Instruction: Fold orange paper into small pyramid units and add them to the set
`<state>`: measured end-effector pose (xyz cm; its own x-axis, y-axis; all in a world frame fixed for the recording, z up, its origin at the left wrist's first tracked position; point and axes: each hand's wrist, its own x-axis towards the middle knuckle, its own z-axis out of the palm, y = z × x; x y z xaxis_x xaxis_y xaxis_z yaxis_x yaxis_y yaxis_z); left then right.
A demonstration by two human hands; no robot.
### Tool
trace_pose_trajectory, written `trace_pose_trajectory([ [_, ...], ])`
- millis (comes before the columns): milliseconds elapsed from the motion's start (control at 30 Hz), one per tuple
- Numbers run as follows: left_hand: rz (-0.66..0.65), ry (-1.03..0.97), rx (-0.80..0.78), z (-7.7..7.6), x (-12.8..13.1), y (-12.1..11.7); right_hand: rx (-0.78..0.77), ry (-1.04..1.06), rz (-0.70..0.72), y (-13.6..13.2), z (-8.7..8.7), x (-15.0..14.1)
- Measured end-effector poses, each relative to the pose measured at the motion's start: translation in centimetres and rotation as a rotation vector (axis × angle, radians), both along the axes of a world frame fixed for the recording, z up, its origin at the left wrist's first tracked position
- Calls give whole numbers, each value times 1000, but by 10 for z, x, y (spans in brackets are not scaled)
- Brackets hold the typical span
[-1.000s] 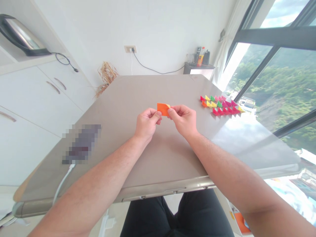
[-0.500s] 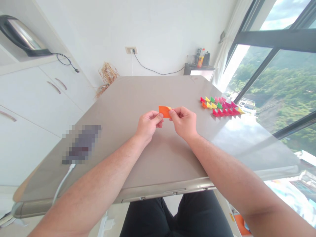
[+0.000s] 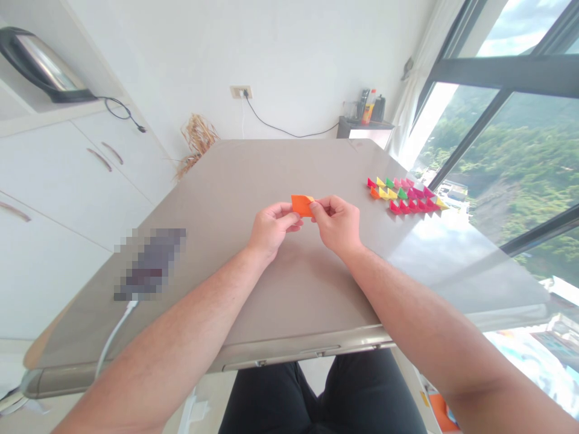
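Note:
A small piece of orange paper (image 3: 301,205) is held up between my two hands over the middle of the table. My left hand (image 3: 271,228) pinches its lower left part, thumb in front. At its right edge my right hand (image 3: 338,223) grips with thumb and bent fingers. The paper's upper right corner looks folded or curled, showing a paler yellowish edge. Rows of small folded paper pieces (image 3: 409,196) in red, pink, yellow, green and orange stand on the table's right side, apart from my hands.
The grey-brown table (image 3: 271,163) reaches toward the white wall. A blurred-out dark device (image 3: 151,265) with a white cable (image 3: 115,334) lies at the left. Windows (image 3: 520,150) line the right side. A kettle (image 3: 49,66) sits on the left cabinet; bottles (image 3: 370,107) stand at the back.
My left thumb and fingers have shifted very slightly on the orange paper. Otherwise both hands and the paper stay almost where they were.

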<state>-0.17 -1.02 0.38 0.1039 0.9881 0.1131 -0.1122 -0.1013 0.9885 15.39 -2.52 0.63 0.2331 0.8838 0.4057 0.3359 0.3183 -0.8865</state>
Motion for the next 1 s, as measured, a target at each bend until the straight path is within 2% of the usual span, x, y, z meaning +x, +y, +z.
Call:
trace_pose_trajectory([
  [167, -31, -110, 93, 3, 3, -3, -7, -39, 52, -2, 0, -3],
  [300, -1, -181, 120, 1, 3, 0, 17, -100, 97, -4, 0, -6],
  [800, 112, -121, 157, 0, 5, 0, 25, -128, 114, -7, 1, -9],
  [1000, 81, -91, 193, -1, 4, 0, 32, -148, 107, -5, -1, -7],
])
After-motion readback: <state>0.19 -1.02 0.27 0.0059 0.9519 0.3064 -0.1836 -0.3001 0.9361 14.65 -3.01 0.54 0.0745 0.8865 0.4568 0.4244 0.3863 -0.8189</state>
